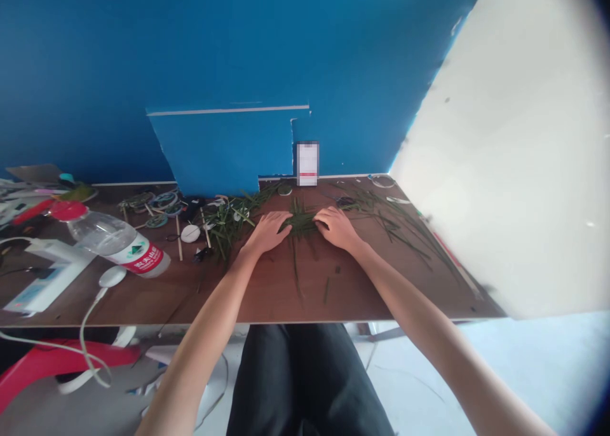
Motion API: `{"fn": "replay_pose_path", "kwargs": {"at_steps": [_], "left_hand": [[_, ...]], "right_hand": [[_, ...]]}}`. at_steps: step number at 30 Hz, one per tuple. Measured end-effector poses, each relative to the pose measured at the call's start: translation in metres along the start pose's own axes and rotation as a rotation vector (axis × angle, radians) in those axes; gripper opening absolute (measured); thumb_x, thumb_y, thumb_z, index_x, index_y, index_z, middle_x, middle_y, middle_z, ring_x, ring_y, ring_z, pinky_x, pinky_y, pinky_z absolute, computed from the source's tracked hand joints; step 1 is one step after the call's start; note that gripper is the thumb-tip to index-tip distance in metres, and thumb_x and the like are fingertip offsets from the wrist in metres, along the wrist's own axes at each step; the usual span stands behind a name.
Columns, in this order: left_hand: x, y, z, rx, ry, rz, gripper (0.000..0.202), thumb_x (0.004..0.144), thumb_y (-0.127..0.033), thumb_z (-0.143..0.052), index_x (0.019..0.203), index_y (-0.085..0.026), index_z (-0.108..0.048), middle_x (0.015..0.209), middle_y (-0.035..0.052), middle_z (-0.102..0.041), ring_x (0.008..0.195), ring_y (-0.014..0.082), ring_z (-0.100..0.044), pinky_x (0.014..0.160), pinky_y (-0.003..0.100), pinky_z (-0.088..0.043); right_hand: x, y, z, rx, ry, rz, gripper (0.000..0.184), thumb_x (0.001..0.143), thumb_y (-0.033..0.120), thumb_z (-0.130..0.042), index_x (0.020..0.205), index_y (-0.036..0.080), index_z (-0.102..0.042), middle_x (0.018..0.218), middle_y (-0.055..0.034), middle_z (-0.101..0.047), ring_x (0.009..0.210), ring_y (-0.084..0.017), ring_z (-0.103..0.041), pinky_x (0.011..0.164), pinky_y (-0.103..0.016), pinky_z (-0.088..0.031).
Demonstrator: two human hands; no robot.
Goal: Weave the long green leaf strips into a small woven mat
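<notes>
A small woven patch of narrow green leaf strips (303,222) lies on the brown table in front of me, with loose strip ends sticking out toward the wall and toward me. My left hand (269,231) is closed at its left edge, thumb and fingers bent around the strip ends. At the opposite edge, my right hand (337,228) has its fingers curled over the strips, which partly hides them. A single long strip (296,267) trails from the weave toward the table's front edge, and a short loose piece (326,290) lies nearby.
Left of my hands is a pile of green strips (226,229); more strips (395,223) scatter on the right. A phone (307,164) leans against the blue wall. A water bottle (119,242) lies tilted over a white power strip (52,277). A white wall borders the right.
</notes>
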State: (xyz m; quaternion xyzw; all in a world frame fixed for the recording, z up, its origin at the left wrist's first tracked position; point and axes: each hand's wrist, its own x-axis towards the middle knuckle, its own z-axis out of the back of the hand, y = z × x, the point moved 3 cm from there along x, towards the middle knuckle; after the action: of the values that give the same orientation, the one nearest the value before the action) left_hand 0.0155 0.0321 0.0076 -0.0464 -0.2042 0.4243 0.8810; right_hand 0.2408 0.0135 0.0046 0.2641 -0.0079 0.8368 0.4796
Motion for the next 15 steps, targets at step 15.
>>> {"fn": "replay_pose_path", "kwargs": {"at_steps": [15], "left_hand": [[0.003, 0.002, -0.004, 0.041, 0.043, -0.026, 0.042, 0.100, -0.042, -0.037, 0.135, -0.024, -0.053, 0.143, 0.0058, -0.053, 0.134, 0.0236, -0.045, 0.111, 0.043, -0.035]], "right_hand": [[-0.001, -0.011, 0.006, -0.030, -0.057, -0.049, 0.037, 0.072, -0.005, -0.040, 0.081, 0.019, -0.066, 0.093, -0.0057, -0.069, 0.097, -0.021, -0.053, 0.084, -0.034, -0.032]]}}
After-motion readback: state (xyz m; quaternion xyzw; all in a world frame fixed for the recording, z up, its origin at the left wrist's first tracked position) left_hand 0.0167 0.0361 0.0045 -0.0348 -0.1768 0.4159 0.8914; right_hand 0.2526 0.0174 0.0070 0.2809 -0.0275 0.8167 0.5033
